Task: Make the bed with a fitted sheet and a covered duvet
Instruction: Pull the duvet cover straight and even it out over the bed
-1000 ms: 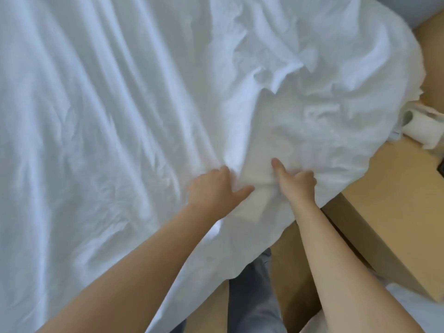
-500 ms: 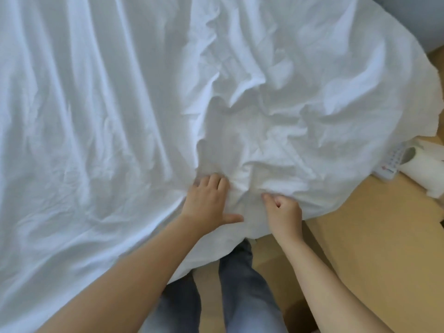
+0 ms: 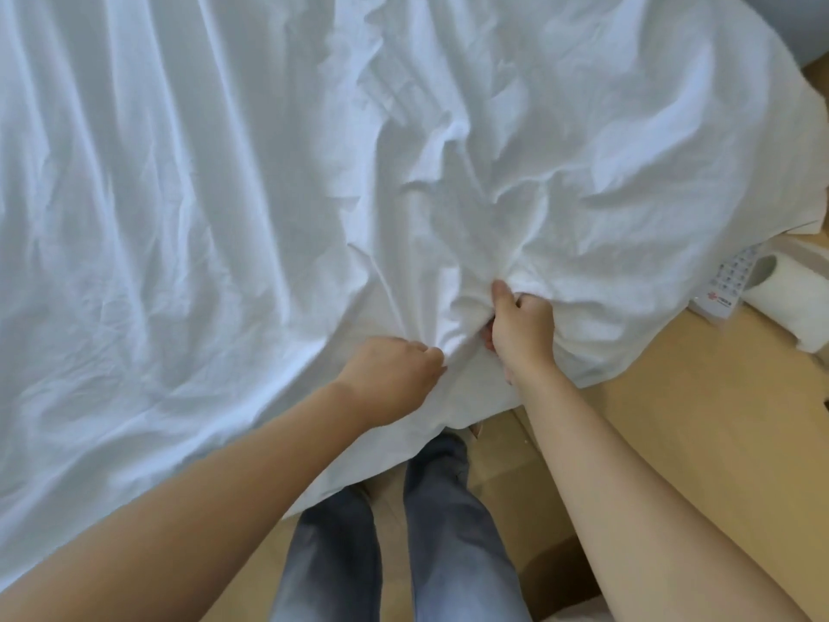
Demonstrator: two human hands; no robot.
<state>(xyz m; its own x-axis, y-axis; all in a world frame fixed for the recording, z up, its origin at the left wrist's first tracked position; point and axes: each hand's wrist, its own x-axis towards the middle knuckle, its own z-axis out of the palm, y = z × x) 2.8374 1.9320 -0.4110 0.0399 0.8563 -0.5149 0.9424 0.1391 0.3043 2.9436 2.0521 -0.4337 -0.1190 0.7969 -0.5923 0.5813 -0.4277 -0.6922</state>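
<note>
A wrinkled white duvet cover (image 3: 269,195) spreads over the bed and fills most of the view, its near edge hanging toward me. My right hand (image 3: 520,327) grips a bunched fold of the fabric near that edge, fingers curled into it. Just left and lower, my left hand (image 3: 390,379) is curled with its fingertips pinching the cloth beside the same fold. Creases radiate from the two hands. The mattress and any fitted sheet under the cover are hidden.
A toilet paper roll (image 3: 780,303) and a small white calendar card (image 3: 726,289) lie on tan cardboard (image 3: 695,419) at the right. My legs in grey jeans (image 3: 430,531) stand on a wooden floor below the cover's edge.
Both hands have closed: the left went from pressing flat to pinching the cloth, and the right has gathered a thicker bunch of fabric. The cover's creases have pulled toward the hands.
</note>
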